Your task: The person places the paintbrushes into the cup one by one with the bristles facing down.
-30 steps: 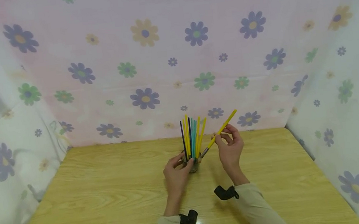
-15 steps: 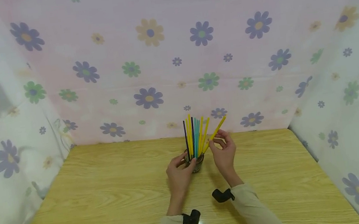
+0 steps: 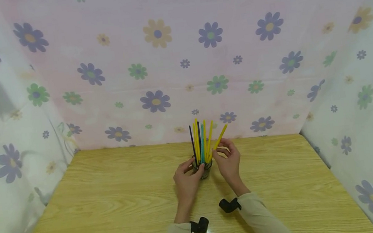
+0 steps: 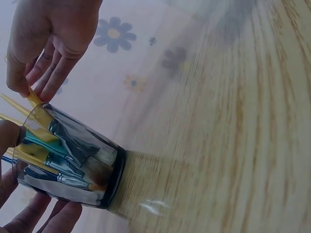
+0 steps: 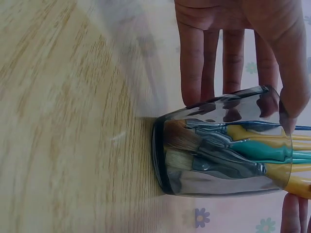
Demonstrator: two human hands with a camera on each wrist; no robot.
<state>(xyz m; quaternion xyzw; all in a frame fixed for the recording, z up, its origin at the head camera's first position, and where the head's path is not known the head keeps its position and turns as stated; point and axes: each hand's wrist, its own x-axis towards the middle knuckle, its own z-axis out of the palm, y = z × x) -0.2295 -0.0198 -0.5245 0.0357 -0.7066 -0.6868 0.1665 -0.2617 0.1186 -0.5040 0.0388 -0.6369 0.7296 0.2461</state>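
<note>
A clear glass (image 5: 228, 188) stands upright on the table, holding several paintbrushes bristle-end down. Their yellow, teal and dark blue handles fan out above the rim, a teal paintbrush (image 3: 202, 141) among them. My left hand (image 3: 187, 182) grips the glass from its left side, thumb near the rim and fingers round the far wall. With thumb and fingertips my right hand (image 3: 228, 162) pinches a yellow paintbrush (image 3: 222, 133) that leans right. In the left wrist view, this brush's bristle end is inside the glass and the right fingertips are right at the rim.
The wood-grain table (image 3: 113, 203) stretches out on both sides of the hands. A flower-patterned cloth (image 3: 172, 56) hangs behind it and along both sides. Each wrist carries a black camera mount (image 3: 200, 225) over a beige sleeve.
The right hand has moved left and slightly down with the yellow paintbrush, whose bristle end went from outside the rim into the glass. The left hand keeps its grip on the glass.
</note>
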